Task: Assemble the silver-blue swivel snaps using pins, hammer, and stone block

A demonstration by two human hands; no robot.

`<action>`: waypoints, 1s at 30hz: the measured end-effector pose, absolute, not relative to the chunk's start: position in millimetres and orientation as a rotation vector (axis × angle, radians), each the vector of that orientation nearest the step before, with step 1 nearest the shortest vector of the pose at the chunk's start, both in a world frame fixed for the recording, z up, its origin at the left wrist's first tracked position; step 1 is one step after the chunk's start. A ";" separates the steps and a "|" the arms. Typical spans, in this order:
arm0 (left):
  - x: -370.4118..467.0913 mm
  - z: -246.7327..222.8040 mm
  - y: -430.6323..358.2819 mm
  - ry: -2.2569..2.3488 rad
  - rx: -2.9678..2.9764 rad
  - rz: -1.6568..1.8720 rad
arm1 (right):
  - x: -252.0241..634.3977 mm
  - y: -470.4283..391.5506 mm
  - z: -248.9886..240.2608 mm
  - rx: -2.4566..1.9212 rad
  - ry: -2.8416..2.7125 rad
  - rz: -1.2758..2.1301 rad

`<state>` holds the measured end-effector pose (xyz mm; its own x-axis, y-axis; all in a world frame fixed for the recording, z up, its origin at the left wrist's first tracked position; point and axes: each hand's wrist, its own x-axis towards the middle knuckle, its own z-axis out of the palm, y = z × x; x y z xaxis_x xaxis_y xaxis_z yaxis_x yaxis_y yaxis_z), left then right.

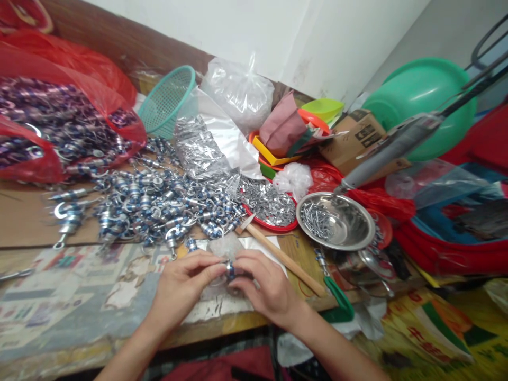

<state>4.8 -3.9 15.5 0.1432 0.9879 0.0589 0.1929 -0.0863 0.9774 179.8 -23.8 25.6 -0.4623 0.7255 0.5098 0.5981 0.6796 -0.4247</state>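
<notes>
Hands, two: left (184,288) and right (272,286), brought together above the front of the tabletop (89,323), fingertips of both pinched on the fitting.
Fitting (230,271), one, blue and silver, between the hands; its ends are covered by fingers.
Hooks (138,203), one broad heap left of centre, too many and too tangled to count.
Hammer (288,260), one, wooden-handled, lying aslant just beyond the right hand.
Red tray (273,226), one, heaped with small metal pieces (uncountable).
Steel bowl (353,225), one, beside the tray, with pins (316,219) gathered at its left.
Green strap (341,301), one, at the front edge.
Basket (166,100), one, teal, tilted.
Green basin (424,100), one, partly hidden by a grey handle (377,153) that crosses before it.
Carton (355,135), one, partly covered by the same handle.
Red bag (105,79), one, full, cut off at left; contents blurred.
Yellow sack (424,328), one, lower right, cut off.
</notes>
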 end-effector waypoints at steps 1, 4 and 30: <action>4.7 17.9 -4.2 1.216 1.484 1.031 | 182.4 -24.1 22.6 -0.946 -2.242 0.145; 5.6 23.5 -4.8 1.192 1.620 0.983 | 188.7 -22.5 19.8 -0.795 -2.342 -0.084; 3.7 11.6 -10.2 1.046 1.119 0.861 | 242.8 87.6 8.5 -1.964 -2.030 0.015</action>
<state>3.7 -10.2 11.6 0.2955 0.9307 -0.2154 -0.0324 0.2351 0.9714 242.8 87.6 8.5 -0.0073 0.9763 0.2164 0.9730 0.0569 -0.2238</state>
